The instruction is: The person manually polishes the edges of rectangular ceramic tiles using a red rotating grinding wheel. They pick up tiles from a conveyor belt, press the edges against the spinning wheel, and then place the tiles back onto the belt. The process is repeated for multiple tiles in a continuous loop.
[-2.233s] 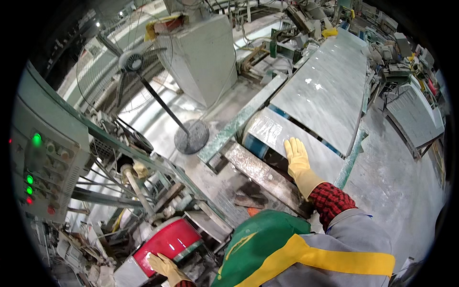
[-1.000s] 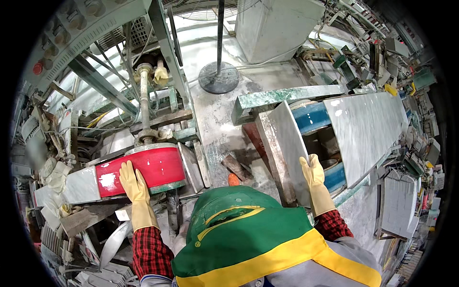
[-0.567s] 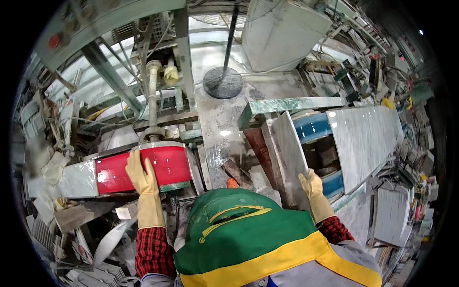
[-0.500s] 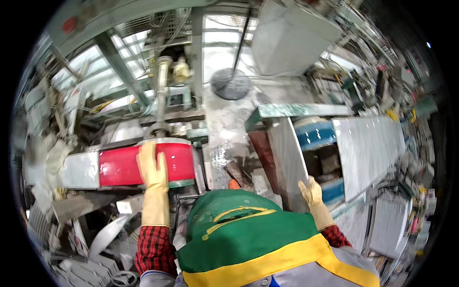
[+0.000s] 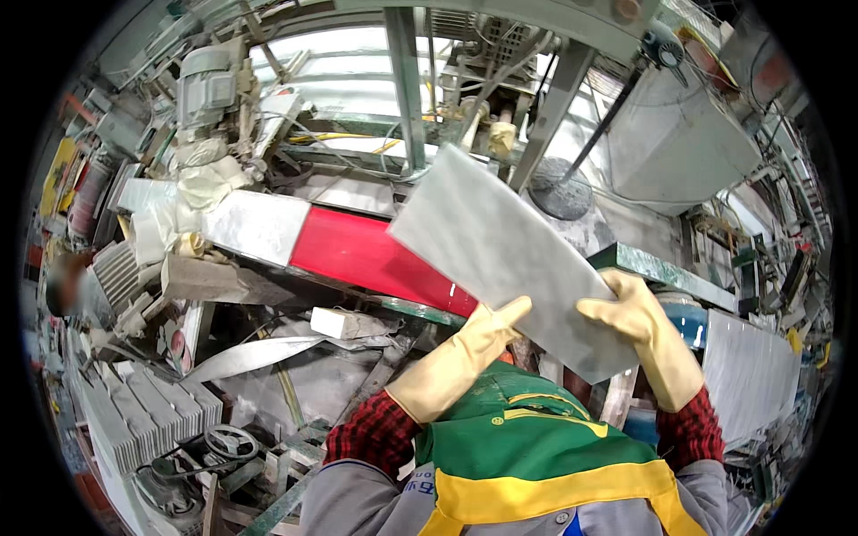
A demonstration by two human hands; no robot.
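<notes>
A grey stone slab [image 5: 509,259] is lifted at a slant in front of my apron [image 5: 536,447]. My left hand [image 5: 474,353], in a cream rubber glove, grips its near lower edge with the thumb laid toward its face. On the right edge, my right hand [image 5: 639,326], gloved the same way, is closed with the thumb over the face. The slab's far end overlaps the red conveyor belt [image 5: 357,255] in view; I cannot tell whether it touches. A pale slab [image 5: 255,228] lies at the belt's left part.
A co-worker's light sleeve and gloves [image 5: 192,241] are beside the pale slab on the left. A green-edged rail [image 5: 670,277] and a blue roller [image 5: 684,322] stand on the right, beside another pale slab [image 5: 751,371]. Stacked grey slabs [image 5: 147,411] and a handwheel [image 5: 231,440] sit at lower left.
My left hand has left the red belt and taken hold of a slab. My right hand has come away from the right side with that slab. My view has turned left.
</notes>
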